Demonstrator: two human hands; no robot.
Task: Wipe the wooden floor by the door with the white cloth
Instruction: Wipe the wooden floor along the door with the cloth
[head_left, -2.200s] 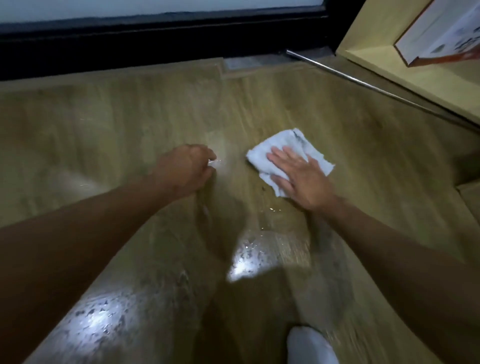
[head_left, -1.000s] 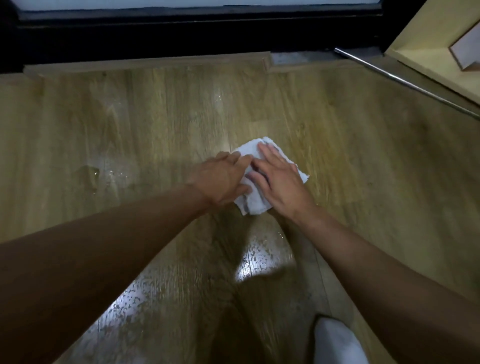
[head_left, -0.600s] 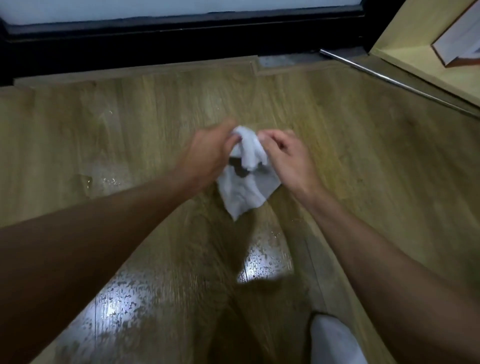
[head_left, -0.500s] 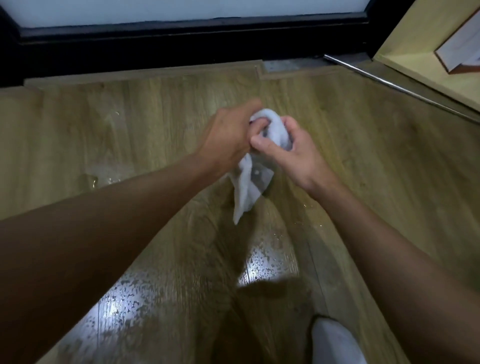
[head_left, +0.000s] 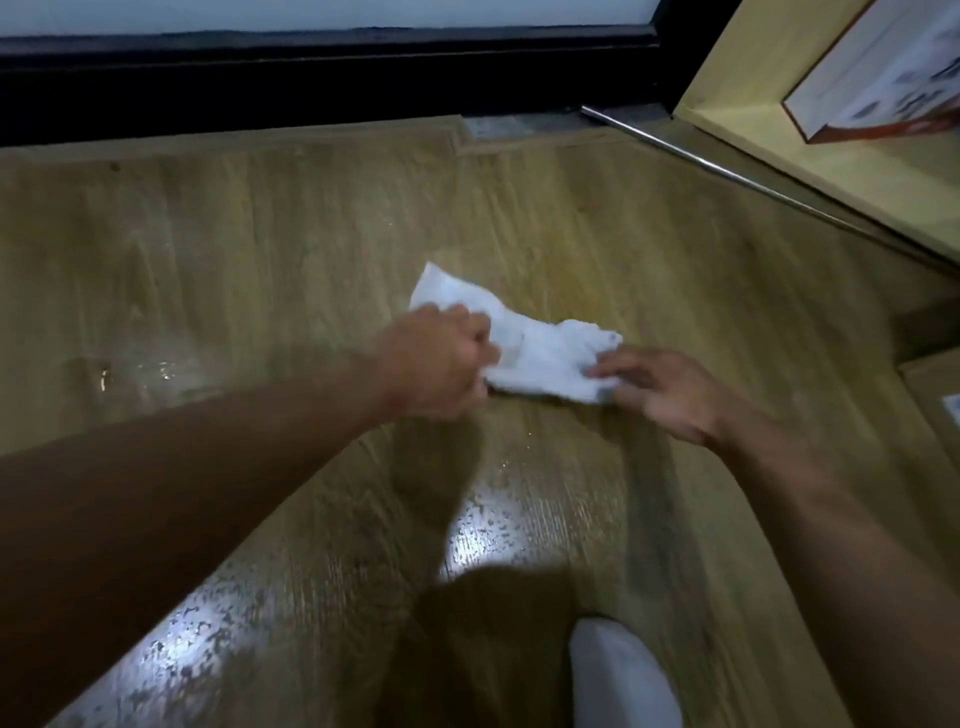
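The white cloth (head_left: 540, 353) lies stretched out on the wooden floor (head_left: 291, 249) a little way in front of the dark door frame (head_left: 322, 73). My left hand (head_left: 441, 364) grips the cloth's left end with curled fingers. My right hand (head_left: 660, 389) touches the cloth's right end with its fingertips, fingers mostly straight. Wet patches shine on the floor (head_left: 488, 535) nearer to me and at the left (head_left: 156, 374).
A light wooden shelf unit (head_left: 779, 114) stands at the right with a white and red box (head_left: 883, 88) in it. A metal rail (head_left: 717, 166) runs along its base. My foot in a white sock (head_left: 618, 675) is at the bottom.
The cloth was pressed flat, then lifted and bunched between both hands. Now it is back on the floor, spread sideways, with my hands apart at its two ends.
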